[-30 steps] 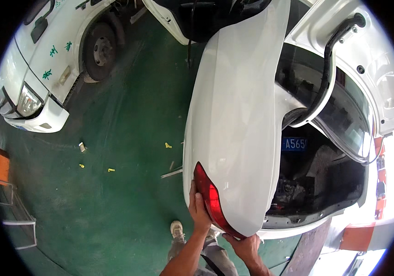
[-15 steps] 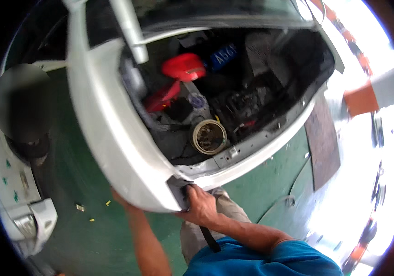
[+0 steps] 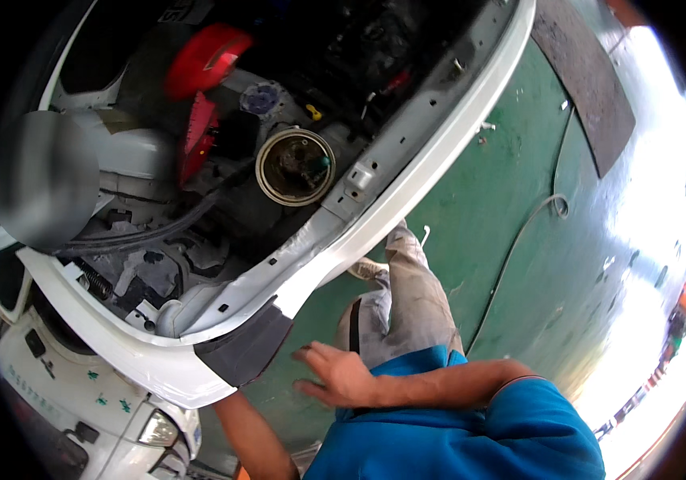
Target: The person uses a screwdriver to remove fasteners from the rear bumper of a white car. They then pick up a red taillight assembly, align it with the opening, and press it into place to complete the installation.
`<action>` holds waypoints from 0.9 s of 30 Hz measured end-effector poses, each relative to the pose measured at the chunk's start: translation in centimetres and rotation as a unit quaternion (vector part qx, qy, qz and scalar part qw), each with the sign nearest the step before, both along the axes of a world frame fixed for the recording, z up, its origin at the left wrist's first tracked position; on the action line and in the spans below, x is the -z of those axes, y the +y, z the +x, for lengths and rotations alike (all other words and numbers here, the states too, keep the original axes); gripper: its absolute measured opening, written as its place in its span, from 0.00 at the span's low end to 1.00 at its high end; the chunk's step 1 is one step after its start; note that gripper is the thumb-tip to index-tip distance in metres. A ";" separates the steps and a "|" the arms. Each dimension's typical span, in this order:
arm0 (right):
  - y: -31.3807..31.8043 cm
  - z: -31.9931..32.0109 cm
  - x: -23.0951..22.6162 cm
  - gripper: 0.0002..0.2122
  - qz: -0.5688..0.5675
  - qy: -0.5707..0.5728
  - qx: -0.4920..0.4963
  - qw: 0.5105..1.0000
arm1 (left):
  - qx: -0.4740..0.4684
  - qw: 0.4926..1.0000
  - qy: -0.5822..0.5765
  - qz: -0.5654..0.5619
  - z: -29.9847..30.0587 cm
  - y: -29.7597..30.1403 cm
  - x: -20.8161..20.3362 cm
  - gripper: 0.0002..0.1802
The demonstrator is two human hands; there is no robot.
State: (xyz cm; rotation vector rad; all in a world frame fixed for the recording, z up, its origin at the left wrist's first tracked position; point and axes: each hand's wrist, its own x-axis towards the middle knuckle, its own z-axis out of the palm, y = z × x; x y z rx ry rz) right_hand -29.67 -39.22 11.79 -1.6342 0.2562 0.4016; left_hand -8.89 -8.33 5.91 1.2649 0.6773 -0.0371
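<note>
A white car body panel [image 3: 111, 340] curves along the corner of the open luggage space. Its lower end bears a dark grey piece [image 3: 245, 340]. My left forearm [image 3: 251, 436] reaches up beneath the panel's end, which hides the hand and its fingers. Just right of the dark piece, my right hand [image 3: 333, 376] hovers with fingers apart, holding nothing and not touching the panel. Inside the car stands a round can [image 3: 292, 202] with grimy contents and a green bit. Left of it lie a red rounded part [image 3: 208, 60] and a narrower red piece [image 3: 196, 142].
A pale sill [image 3: 375, 172] bounds the luggage space. A hose [image 3: 511, 256] trails over the green floor [image 3: 479, 184] toward a dark flat sheet [image 3: 587, 76]. Another white vehicle [image 3: 79, 392] stands close at lower left.
My right hand has let go of the dark piece at the panel's end and drawn back to the right. The view has shifted, bringing the car's inner corner and the neighbouring vehicle more into sight.
</note>
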 end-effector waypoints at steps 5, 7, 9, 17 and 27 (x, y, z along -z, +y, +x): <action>1.5 0.5 4.2 0.39 0.527 0.302 0.064 0.792 | 0.019 0.999 0.012 0.038 0.4 0.1 -0.6 0.29; 1.9 2.0 4.0 0.40 0.629 0.321 0.093 0.702 | 0.027 0.998 0.015 0.047 0.5 -0.1 -0.7 0.29; 2.9 3.5 3.9 0.36 0.669 0.314 0.117 0.663 | 0.033 0.998 0.018 0.058 0.5 -0.3 -0.9 0.28; 4.3 5.6 4.2 0.28 0.722 0.297 0.147 0.608 | 0.034 0.996 0.030 0.073 -0.5 0.3 -1.3 0.27; 3.6 5.7 4.1 0.29 0.673 0.303 0.147 0.659 | 0.051 0.996 0.024 0.068 1.0 0.3 -1.3 0.26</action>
